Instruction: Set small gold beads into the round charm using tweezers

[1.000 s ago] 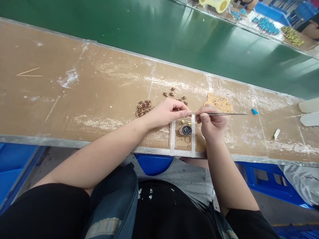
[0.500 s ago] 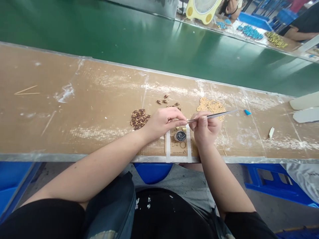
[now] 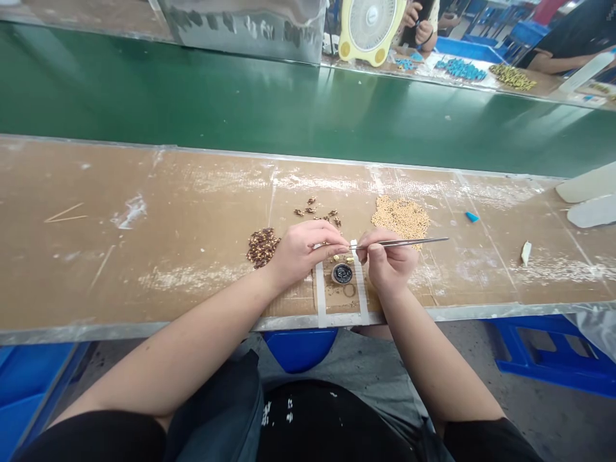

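Note:
My right hand [image 3: 392, 258] is closed round a pair of slim metal tweezers [image 3: 414, 242], held almost level, tips pointing left. Thumb and fingers of my left hand [image 3: 308, 247] are pinched together at those tips; whatever they hold is too small to make out. Just below the hands, a small round pot of black paste [image 3: 342, 274] sits between two white tape strips [image 3: 320, 295]. A few little yellow pieces [image 3: 336, 258] lie behind the pot. Left of my left hand is a heap of dark brown and yellow pieces [image 3: 262, 247]; tan beads [image 3: 402, 215] spread beyond my right hand.
Several dark pieces [image 3: 310, 210] lie scattered behind my left hand. Thin sticks [image 3: 66, 213] rest at far left, a blue scrap [image 3: 471, 217] at right. Across a green belt [image 3: 240, 109] stand a yellow fan [image 3: 373, 29] and a co-worker's hands [image 3: 423, 29].
The view has tilted up and levelled, so the table sits lower in it. My hands stay together at the tweezer tips; the tweezers appear more level.

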Available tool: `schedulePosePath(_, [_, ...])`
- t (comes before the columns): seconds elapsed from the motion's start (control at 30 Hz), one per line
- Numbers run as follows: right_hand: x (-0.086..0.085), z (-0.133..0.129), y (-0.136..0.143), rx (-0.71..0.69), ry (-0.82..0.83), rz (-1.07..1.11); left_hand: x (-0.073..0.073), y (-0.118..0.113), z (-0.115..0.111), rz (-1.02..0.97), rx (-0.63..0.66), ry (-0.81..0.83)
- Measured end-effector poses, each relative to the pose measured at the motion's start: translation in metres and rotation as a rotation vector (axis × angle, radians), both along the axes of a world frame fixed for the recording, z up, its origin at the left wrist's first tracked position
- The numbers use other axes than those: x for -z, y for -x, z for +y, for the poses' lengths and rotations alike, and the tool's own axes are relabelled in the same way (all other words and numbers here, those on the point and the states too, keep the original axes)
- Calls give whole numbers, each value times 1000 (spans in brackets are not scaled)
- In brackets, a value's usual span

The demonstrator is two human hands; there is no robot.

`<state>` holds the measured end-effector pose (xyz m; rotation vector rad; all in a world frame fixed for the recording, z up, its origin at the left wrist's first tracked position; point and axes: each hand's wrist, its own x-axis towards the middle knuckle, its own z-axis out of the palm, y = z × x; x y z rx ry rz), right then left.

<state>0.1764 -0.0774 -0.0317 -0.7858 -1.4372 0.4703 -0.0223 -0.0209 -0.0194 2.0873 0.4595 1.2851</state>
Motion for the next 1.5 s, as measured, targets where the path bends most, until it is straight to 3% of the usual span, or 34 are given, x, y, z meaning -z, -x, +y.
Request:
schedulePosePath(0.2, [4, 0, -3, 51, -26, -82, -2, 2, 0, 18, 15, 63])
schedulePosePath(0.47, [-5, -1, -1, 118, 34, -30, -4, 2, 4, 151, 30, 129])
schedulePosePath(0.57, [-4, -1, -2, 121, 71, 39, -19, 22, 13, 234, -129, 139])
schedulePosePath(0.7, [0, -4, -6, 78, 95, -1, -30, 72, 34, 462, -423, 249])
schedulePosePath(0.77, [1, -6, -8, 68, 95, -51, -22, 95, 48, 551, -481, 228])
schedulePosePath(0.87, [1, -6, -10, 48, 114, -126, 0, 114, 66, 648, -436, 211])
schedulePosePath(0.97, [0, -4, -9, 27, 135, -174, 15, 118, 77, 670, -350, 240])
schedulePosePath(1.07, [1, -3, -8, 9, 118, -197, 17, 114, 82, 665, -306, 344])
schedulePosePath(1.17, [3, -3, -8, 30, 151, -225, 6, 106, 82, 690, -286, 434])
schedulePosePath(1.23, [5, -3, -8, 49, 184, -248, -10, 98, 76, 766, -293, 463])
schedulePosePath(1.37, [6, -2, -8, 62, 213, -285, -52, 74, 56, 949, -488, 468])
schedulePosePath(1.4, [6, -2, -8, 61, 212, -293, -60, 69, 51, 953, -514, 449])
schedulePosePath(1.5, [7, -1, -8, 34, 181, -297, -70, 54, 40, 761, -415, 409])
